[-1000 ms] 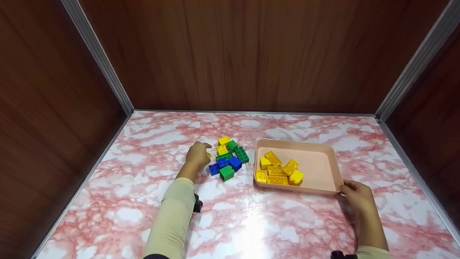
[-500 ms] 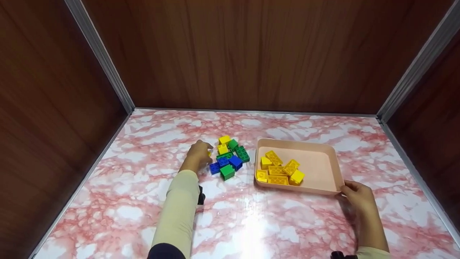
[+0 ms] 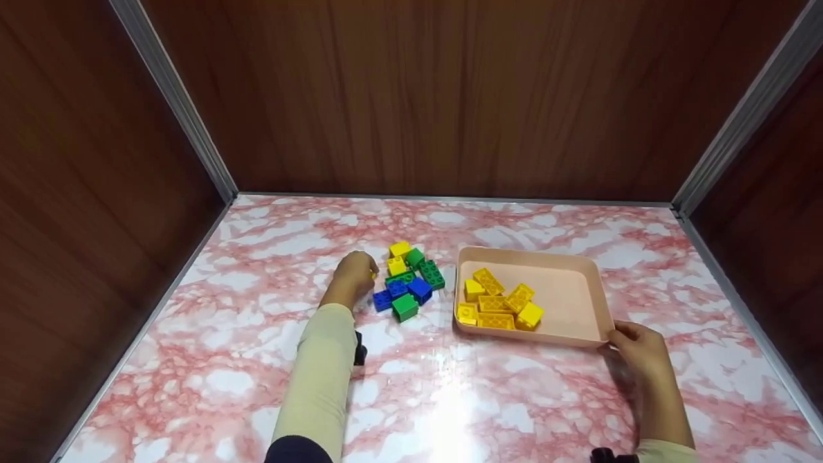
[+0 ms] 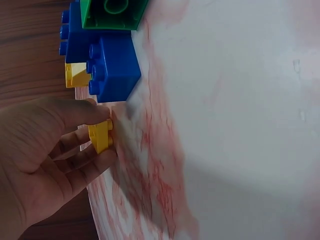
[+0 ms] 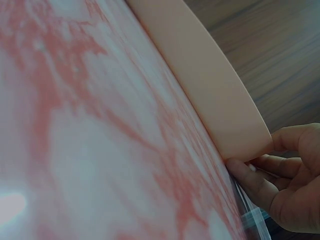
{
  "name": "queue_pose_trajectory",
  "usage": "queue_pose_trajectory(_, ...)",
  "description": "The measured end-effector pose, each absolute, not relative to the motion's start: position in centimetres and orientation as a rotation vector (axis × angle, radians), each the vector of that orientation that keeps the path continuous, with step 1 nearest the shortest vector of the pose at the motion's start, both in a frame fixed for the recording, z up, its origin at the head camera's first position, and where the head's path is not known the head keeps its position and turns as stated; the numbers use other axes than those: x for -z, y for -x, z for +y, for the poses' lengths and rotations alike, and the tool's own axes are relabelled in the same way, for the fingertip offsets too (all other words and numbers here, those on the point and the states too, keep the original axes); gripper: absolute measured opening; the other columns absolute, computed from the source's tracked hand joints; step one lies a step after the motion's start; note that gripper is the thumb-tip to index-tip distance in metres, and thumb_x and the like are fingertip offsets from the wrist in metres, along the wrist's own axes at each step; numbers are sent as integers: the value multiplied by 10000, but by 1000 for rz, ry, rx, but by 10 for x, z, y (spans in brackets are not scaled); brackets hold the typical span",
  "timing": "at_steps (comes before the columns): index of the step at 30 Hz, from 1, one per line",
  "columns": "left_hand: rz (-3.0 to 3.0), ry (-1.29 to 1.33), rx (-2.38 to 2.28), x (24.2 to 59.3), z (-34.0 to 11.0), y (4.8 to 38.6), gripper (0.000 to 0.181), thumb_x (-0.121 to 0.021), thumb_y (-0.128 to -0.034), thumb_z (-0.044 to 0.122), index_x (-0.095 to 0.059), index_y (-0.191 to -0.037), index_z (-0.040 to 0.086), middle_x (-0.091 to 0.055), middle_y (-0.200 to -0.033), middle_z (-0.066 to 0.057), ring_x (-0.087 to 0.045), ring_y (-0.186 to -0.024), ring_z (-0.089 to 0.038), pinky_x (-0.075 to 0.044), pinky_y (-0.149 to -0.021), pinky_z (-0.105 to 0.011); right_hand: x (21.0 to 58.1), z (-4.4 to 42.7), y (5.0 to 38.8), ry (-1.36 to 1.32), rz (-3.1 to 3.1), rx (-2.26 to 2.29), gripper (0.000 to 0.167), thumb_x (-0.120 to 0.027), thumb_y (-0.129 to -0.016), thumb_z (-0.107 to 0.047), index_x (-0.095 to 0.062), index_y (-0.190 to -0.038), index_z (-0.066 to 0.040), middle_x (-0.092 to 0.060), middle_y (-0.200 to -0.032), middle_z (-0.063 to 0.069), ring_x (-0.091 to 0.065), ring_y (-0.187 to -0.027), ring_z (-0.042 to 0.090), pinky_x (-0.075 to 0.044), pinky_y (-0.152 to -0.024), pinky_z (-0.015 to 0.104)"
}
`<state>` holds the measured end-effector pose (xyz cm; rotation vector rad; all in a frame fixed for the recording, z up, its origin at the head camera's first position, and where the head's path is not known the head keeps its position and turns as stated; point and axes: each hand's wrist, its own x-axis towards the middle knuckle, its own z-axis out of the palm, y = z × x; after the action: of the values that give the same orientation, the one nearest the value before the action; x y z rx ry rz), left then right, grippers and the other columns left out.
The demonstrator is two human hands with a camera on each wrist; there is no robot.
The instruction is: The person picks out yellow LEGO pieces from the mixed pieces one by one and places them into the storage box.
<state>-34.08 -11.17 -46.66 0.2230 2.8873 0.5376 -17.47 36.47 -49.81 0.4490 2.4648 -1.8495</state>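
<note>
My left hand [image 3: 353, 273] is at the left side of a small pile of bricks. In the left wrist view a small yellow toy brick [image 4: 101, 136] sits between its thumb and curled fingers. Beside that hand lie blue bricks [image 4: 116, 70] and a green brick [image 4: 112, 14]. At the right, my right hand [image 3: 643, 350] grips the near right corner of a shallow peach tray [image 3: 569, 302], thumb and fingers at its wall [image 5: 210, 90]. Several yellow bricks [image 3: 494, 304] lie in the tray's left part.
Yellow bricks [image 3: 397, 265], green bricks [image 3: 431, 274] and blue bricks [image 3: 420, 290] make up the pile left of the tray. The marbled red-and-white tabletop [image 3: 514, 399] is bounded by brown wood-grain panels [image 3: 450, 96] with metal edge strips.
The left hand's fingers have drawn in around the small yellow brick, with the hand staying nearly in place. The right hand and the tray have not moved.
</note>
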Motion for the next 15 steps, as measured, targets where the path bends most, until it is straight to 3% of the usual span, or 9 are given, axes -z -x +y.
queue_pose_trajectory(15, 2931, -228, -695, 465, -114, 328, 229, -718, -839, 57, -741, -1066, 53, -603, -1081, -133, -557, -1042, -283, -441, -971, -403, 497, 366, 176, -472, 2505, 1777, 515, -473, -987, -105, -351, -1384, 200, -417, -1365, 385, -604, -929, 65, -546, -788, 253)
